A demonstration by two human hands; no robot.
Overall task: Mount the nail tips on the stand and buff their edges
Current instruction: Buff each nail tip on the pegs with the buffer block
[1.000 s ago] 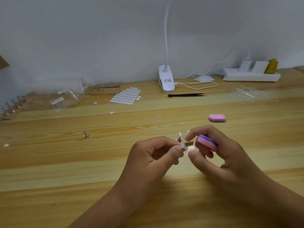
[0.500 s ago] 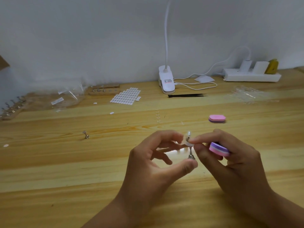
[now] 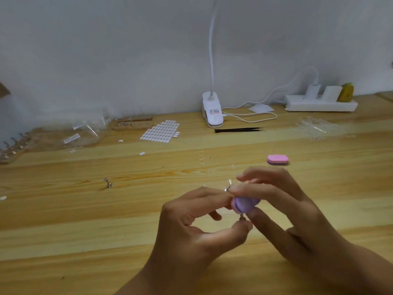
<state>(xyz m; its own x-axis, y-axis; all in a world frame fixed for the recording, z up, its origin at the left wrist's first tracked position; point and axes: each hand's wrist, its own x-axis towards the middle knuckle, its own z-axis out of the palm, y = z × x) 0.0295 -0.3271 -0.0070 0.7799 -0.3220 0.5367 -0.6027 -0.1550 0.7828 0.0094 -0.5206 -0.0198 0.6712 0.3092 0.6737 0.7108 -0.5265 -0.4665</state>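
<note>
My left hand [image 3: 191, 226] pinches a small metal nail-tip holder [image 3: 242, 218] between thumb and forefinger; a clear nail tip [image 3: 229, 181] shows just above the fingers. My right hand [image 3: 282, 209] grips a purple buffer block [image 3: 244, 204] and holds it against the holder, hiding most of it. A second metal holder [image 3: 108, 183] carrying a nail tip stands alone on the wooden table [image 3: 63, 209] at the left. A wooden stand [image 3: 133, 124] with several holders sits near the wall.
A pink buffer block [image 3: 277, 159] lies right of centre. Black tweezers [image 3: 238, 130], a sheet of white adhesive tabs [image 3: 160, 131], a clip lamp [image 3: 212, 111], a power strip [image 3: 321, 104], clear bags [image 3: 85, 133], clear nail tips [image 3: 314, 129] and another stand [image 3: 12, 147] sit further back.
My right hand has turned the purple buffer from beside the holder onto it, covering the nail tip's edge. My left hand has shifted its pinch to the holder's base.
</note>
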